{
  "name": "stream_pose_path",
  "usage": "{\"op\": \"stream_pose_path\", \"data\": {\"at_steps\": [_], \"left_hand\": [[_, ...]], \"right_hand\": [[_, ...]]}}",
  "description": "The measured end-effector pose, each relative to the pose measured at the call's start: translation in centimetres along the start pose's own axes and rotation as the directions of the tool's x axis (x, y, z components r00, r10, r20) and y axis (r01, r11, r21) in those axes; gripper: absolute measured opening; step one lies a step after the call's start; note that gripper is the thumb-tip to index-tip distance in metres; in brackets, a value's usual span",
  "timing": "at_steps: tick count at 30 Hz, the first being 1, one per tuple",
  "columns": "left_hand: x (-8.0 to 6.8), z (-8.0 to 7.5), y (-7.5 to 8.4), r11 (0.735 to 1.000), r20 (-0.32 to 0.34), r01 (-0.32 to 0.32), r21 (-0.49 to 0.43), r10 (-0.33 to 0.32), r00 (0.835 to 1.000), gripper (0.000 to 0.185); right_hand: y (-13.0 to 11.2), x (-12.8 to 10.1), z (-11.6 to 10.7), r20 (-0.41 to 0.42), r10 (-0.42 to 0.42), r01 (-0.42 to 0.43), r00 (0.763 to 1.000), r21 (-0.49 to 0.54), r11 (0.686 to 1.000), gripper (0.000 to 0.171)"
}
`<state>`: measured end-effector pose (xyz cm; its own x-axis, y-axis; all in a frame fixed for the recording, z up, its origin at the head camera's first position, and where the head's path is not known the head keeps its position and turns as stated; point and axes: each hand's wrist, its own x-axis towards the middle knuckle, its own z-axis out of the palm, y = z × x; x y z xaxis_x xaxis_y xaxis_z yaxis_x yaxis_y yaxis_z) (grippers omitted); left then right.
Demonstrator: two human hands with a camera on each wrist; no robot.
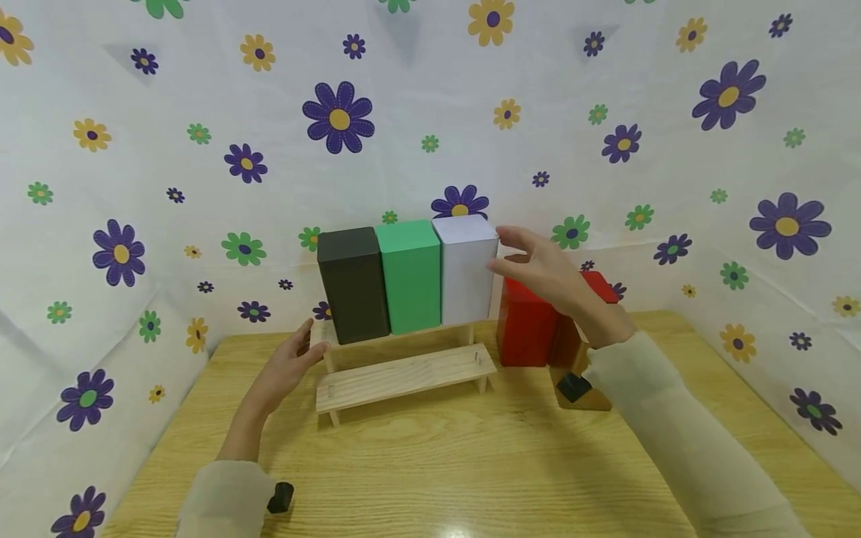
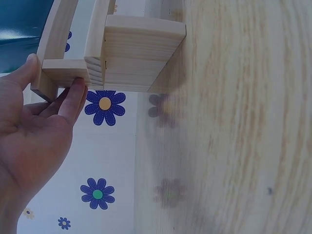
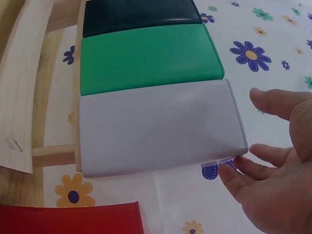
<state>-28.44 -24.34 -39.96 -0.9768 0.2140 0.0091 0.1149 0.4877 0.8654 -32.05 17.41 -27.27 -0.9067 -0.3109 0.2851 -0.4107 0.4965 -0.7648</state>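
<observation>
A two-step wooden shelf (image 1: pixel 403 377) stands on the table. On its upper board sit three tall boxes side by side: a black box (image 1: pixel 354 291), a green box (image 1: pixel 412 280) and a white box (image 1: pixel 467 276). My left hand (image 1: pixel 285 366) grips the upper board's left end, its thumb at the board (image 2: pixel 46 51) and its fingers against the support below. At the white box's upper right edge is my right hand (image 1: pixel 545 273), thumb and fingers spread apart. In the right wrist view its fingertips (image 3: pixel 239 163) lie right at the box's corner, not wrapped around it.
Right of the shelf, a red box (image 1: pixel 528 329) stands on the wooden table (image 1: pixel 430 463). A brown object (image 1: pixel 565 347) shows beside it, partly hidden by my right forearm, with another red piece (image 1: pixel 599 286) behind. A flower-print cloth (image 1: pixel 403 172) hangs behind and along both sides.
</observation>
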Motion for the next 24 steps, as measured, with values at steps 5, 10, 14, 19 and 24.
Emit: {"op": "stream_pose_path", "data": {"at_steps": [5, 10, 14, 19, 24], "left_hand": [[-0.7, 0.0, 1.3, 1.0, 0.006, 0.014, -0.009, -0.014, 1.0, 0.071], [-0.7, 0.1, 1.4, 1.0, 0.004, 0.015, 0.002, -0.015, 1.0, 0.073], [-0.8, 0.1, 1.4, 1.0, 0.005, 0.013, -0.003, -0.013, 1.0, 0.073], [-0.6, 0.0, 1.2, 1.0, 0.01, 0.008, -0.021, -0.007, 1.0, 0.072], [0.2, 0.0, -0.3, 1.0, 0.004, 0.001, -0.023, -0.001, 1.0, 0.075]], "right_hand": [[0.1, 1.3, -0.1, 0.028, -0.019, 0.018, 0.999, 0.007, 1.0, 0.074], [-0.4, 2.1, -0.3, 0.086, -0.028, 0.027, 0.996, 0.018, 0.999, 0.075], [-1.6, 2.3, -0.4, 0.134, -0.02, 0.017, 0.991, 0.02, 1.0, 0.075], [-1.9, 3.0, -0.4, 0.164, -0.005, 0.005, 0.986, 0.005, 1.0, 0.077], [0.0, 4.8, -0.2, 0.169, -0.008, 0.004, 0.986, 0.023, 1.0, 0.08]]}}
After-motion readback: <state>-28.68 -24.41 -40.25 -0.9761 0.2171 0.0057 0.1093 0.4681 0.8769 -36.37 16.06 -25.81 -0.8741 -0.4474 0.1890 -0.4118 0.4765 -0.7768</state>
